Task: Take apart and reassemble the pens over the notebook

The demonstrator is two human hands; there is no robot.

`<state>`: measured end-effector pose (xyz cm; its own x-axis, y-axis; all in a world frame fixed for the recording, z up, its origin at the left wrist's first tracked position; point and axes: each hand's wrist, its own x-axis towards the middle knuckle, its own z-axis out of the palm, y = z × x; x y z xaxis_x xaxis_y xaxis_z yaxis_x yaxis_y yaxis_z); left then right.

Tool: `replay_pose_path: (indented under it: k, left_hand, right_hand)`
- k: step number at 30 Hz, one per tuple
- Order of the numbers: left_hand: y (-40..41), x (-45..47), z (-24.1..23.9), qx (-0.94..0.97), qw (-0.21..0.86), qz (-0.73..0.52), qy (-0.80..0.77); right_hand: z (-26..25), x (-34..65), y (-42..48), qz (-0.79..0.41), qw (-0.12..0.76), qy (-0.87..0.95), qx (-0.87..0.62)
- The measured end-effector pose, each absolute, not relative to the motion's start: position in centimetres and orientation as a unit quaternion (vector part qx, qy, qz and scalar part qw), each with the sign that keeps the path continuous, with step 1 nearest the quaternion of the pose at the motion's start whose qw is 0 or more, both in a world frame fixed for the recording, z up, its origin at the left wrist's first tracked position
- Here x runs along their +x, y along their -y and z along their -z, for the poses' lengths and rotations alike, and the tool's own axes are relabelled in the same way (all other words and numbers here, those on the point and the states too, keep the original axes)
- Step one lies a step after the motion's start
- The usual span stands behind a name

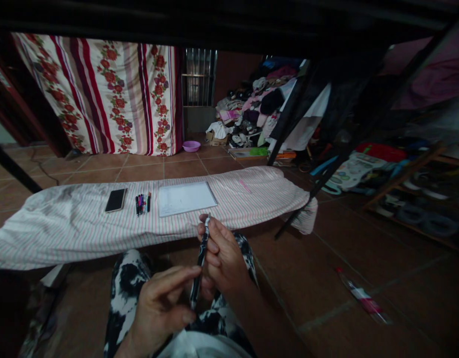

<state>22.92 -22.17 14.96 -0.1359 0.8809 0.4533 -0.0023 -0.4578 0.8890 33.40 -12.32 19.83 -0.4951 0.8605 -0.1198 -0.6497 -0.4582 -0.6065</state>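
Note:
A slim pen (pixel 201 256) with a dark, white-patterned barrel stands tilted above my lap, its pale tip pointing up and away. My right hand (pixel 224 256) grips its upper part between thumb and fingers. Beside the lower end is my left hand (pixel 162 298), thumb and index finger apart; the index fingertip appears to touch the barrel, and the thumb is close to the bottom end. Beyond the hands, a spiral notebook (pixel 186 198) lies open on a striped cloth (pixel 83 228). Left of it are several pens (pixel 142 204) and a dark-screened phone (pixel 116 200).
Dark metal bars (pixel 307 209) frame the cloth-covered surface. A plastic bottle (pixel 363 298) lies on the tiled floor at right, near a shoe rack (pixel 401 191). At the back are a floral curtain (pixel 121 94), a pink basin (pixel 191 145) and heaped clothes (pixel 255 107).

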Motion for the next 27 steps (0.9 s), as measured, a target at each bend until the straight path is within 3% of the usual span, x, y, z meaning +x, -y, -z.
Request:
replay_pose_path:
  k: [8, 14, 20, 27]
  left_hand:
    - [22.1, 24.2, -16.2, 0.597, 0.264, -0.673, -0.349]
    - [22.1, 23.8, -16.1, 0.579, 0.338, -0.664, -0.332]
    - [22.4, 23.3, -15.5, 0.557, 0.435, -0.649, -0.282]
    - [22.9, 22.7, -13.3, 0.529, 0.477, -0.639, -0.289]
  right_hand:
    - [-20.0, 33.8, 12.8, -0.83, 0.441, 0.269, -0.212]
    - [-19.8, 33.6, 12.8, -0.83, 0.426, 0.283, -0.223]
    - [-19.8, 33.3, 12.7, -0.811, 0.465, 0.279, -0.221]
    - [-19.1, 33.1, 12.3, -0.81, 0.45, 0.306, -0.218]
